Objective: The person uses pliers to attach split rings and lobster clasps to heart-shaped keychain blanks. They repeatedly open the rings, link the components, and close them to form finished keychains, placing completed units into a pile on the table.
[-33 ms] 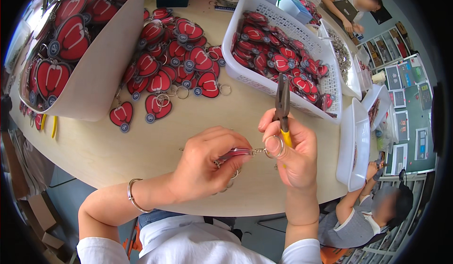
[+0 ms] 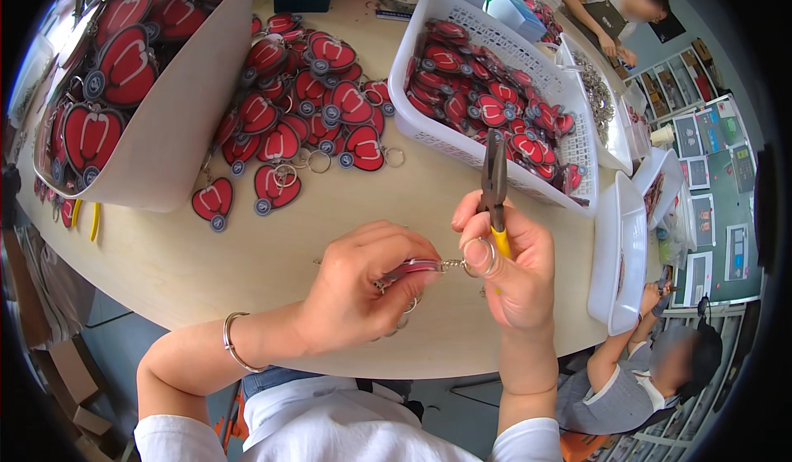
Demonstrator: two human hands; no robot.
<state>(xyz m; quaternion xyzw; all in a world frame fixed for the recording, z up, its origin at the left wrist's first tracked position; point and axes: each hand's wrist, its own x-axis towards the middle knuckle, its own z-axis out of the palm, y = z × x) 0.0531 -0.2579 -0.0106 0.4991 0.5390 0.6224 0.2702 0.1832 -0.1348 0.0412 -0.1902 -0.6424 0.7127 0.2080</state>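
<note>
Table (image 2: pixel 206 272): pale and wide.
Bin (image 2: pixel 177 148): white, left, full of red heart charms (image 2: pixel 95 136).
Basket (image 2: pixel 450 136): white, right, holding more charms (image 2: pixel 495 111).
Pile (image 2: pixel 276 140): red charms between bin and basket.
Left hand (image 2: pixel 363 285): fingers clamped on 1 red charm (image 2: pixel 410 267).
Right hand (image 2: pixel 520 276): fingers curled around pliers (image 2: pixel 495 173), thumb at a ring (image 2: pixel 492 257).
Pliers: yellow handle, dark nose pointing up.
Red charm: on edge in the left hand, above the table.
Ring: silver, joined to that charm by a short chain (image 2: pixel 452 265).
</note>
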